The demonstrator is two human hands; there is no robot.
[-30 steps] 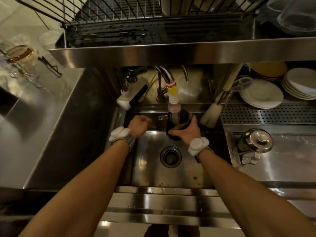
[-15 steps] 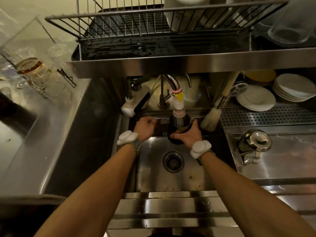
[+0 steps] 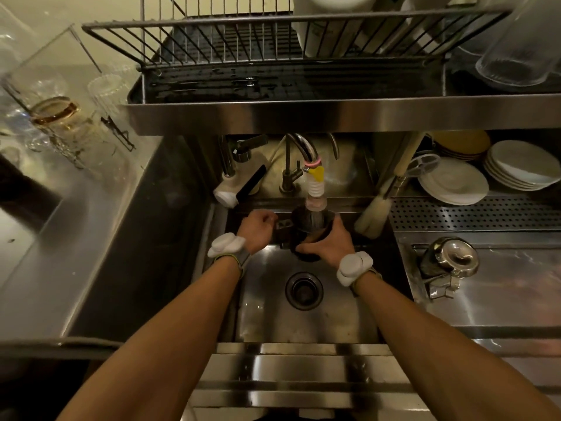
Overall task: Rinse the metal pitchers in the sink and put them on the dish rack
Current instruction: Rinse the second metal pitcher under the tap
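Note:
A dark metal pitcher [image 3: 309,227] is held upright over the sink [image 3: 303,323], right under the faucet nozzle [image 3: 315,189], and water runs into it. My left hand [image 3: 256,229] grips the pitcher's handle at its left side. Around the pitcher's body, at the lower right, curls my right hand [image 3: 329,244]. A second shiny metal pitcher [image 3: 449,259] lies on its side on the counter to the right of the sink. The wire dish rack [image 3: 273,47] stands on the shelf above the faucet.
White cups and a glass stand in the rack's right part. Stacked plates [image 3: 455,183] sit behind a perforated drain board at the right. A long brush [image 3: 376,208] leans at the sink's back right. Glassware [image 3: 57,117] crowds the left counter. A drain [image 3: 303,290] lies mid-sink.
Both hands keep their hold on the pitcher under the running water. My head has tilted up, so more of the dish rack shows.

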